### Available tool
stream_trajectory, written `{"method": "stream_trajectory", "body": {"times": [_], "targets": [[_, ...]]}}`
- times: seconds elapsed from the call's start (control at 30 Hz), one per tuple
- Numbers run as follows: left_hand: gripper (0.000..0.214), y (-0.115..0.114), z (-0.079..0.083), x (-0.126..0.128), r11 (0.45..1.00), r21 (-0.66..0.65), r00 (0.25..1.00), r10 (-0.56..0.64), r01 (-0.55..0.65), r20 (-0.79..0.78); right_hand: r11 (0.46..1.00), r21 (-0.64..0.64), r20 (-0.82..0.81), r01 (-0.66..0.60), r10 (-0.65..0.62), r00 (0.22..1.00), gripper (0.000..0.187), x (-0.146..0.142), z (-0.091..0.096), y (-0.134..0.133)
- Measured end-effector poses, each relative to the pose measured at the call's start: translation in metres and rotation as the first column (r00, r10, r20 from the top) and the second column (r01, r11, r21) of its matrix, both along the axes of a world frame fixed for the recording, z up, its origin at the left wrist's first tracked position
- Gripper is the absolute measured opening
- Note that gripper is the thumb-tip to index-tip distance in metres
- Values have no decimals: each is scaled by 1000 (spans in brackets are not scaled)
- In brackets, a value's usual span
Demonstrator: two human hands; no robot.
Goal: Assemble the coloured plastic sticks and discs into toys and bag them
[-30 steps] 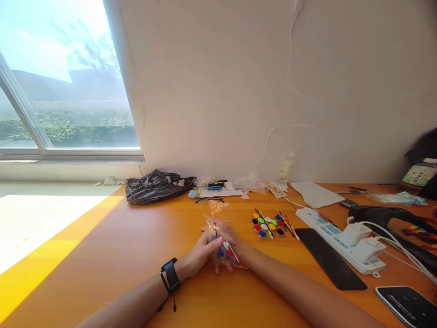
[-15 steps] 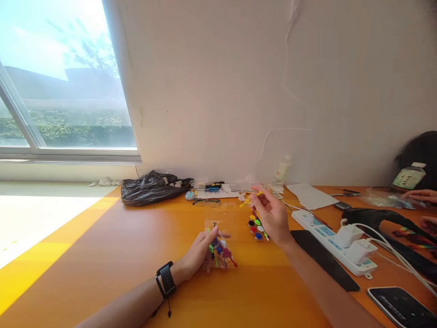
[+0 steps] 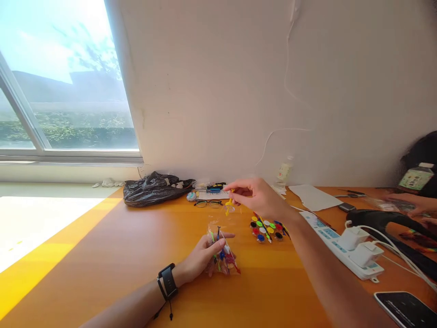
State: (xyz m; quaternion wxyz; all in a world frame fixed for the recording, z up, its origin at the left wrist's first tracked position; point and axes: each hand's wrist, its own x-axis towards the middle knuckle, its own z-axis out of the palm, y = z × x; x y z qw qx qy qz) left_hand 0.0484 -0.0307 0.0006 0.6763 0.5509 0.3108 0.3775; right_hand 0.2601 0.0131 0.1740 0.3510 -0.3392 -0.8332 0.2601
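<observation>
My left hand (image 3: 200, 257), with a black watch (image 3: 167, 281) on its wrist, is closed around a clear plastic bag (image 3: 225, 262). Red, blue, green and white plastic pieces show through the bag, and its top edge stands up above the thumb. Higher up and to the right, my right hand (image 3: 259, 196) pinches a small yellow plastic piece (image 3: 230, 207) above the bag's mouth. Below that hand a cluster of small round coloured pieces (image 3: 261, 230) lies on the table, with thin sticks among them; my forearm partly covers its right side.
A black plastic bag (image 3: 155, 191), glasses (image 3: 208, 203) and a bottle (image 3: 284, 172) stand or lie by the wall. To the right are a white power strip (image 3: 336, 243) with chargers, a white paper (image 3: 312, 197), a phone-like device (image 3: 406, 310) and another person's hand (image 3: 408, 202).
My right hand has moved left with the yellow piece, from over the coloured cluster to above the bag. The left hand keeps its hold. The other person's hand reaches further left.
</observation>
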Motion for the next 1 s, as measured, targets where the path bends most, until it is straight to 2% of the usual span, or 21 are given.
{"method": "stream_trajectory", "body": {"times": [0.1, 0.23, 0.4, 0.6, 0.87, 1.0], "targets": [[79, -2, 3, 0, 999, 45, 1000, -27, 27, -3, 1000, -15, 4, 18, -18, 1000, 29, 6, 2, 1], [80, -3, 4, 0, 996, 77, 999, -38, 38, 1, 999, 29, 64, 24, -26, 998, 25, 9, 0, 2], [83, -3, 1, 4, 995, 88, 999, -43, 42, 10, 999, 35, 83, 24, -27, 996, 21, 5, -3, 3], [76, -3, -1, 4, 991, 133, 999, -33, 30, 15, 999, 44, 156, 22, -29, 987, 18, 6, 0, 0], [77, -4, 0, 4, 990, 139, 999, -34, 32, 9, 987, 88, 317, -138, 104, 943, 15, 12, 9, -11], [73, -6, -3, 6, 984, 177, 1000, -1, 3, -8, 986, 100, 332, -131, 91, 939, 17, 7, 5, -17]]}}
